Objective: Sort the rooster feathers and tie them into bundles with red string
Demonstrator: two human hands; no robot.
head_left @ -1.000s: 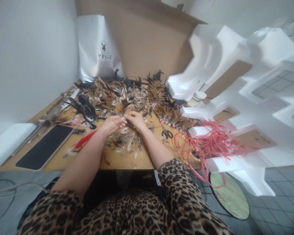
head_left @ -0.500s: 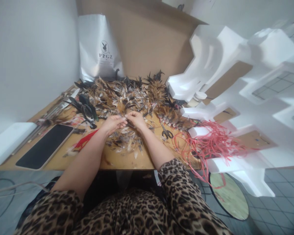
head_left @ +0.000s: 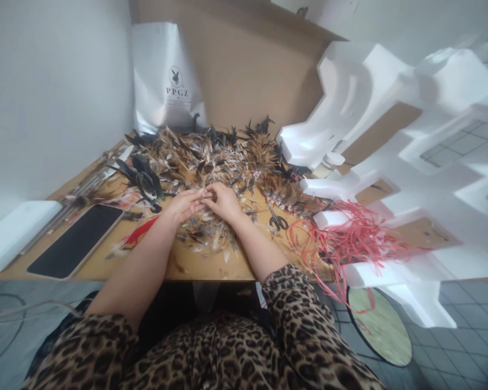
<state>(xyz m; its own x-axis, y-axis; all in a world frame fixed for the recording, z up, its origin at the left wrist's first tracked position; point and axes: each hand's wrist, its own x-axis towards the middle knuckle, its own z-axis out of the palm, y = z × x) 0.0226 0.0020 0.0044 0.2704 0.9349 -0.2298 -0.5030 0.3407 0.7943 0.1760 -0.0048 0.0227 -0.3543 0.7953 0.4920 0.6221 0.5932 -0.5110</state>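
My left hand and my right hand meet fingertip to fingertip at the near edge of a broad heap of brown, black and white feathers on a wooden table. The fingers of both hands are curled and pinched together among the feathers; what they pinch is too small to make out. Loose feathers lie scattered under my wrists.
Black scissors lie right of my right hand, beside a tangle of red cords. A dark phone and a white slab are at left. A white PPGZ bag, cardboard and white foam blocks stand behind and right.
My right hand has shifted slightly left and closer to my left hand, so their fingertips now touch. Otherwise nothing has moved.
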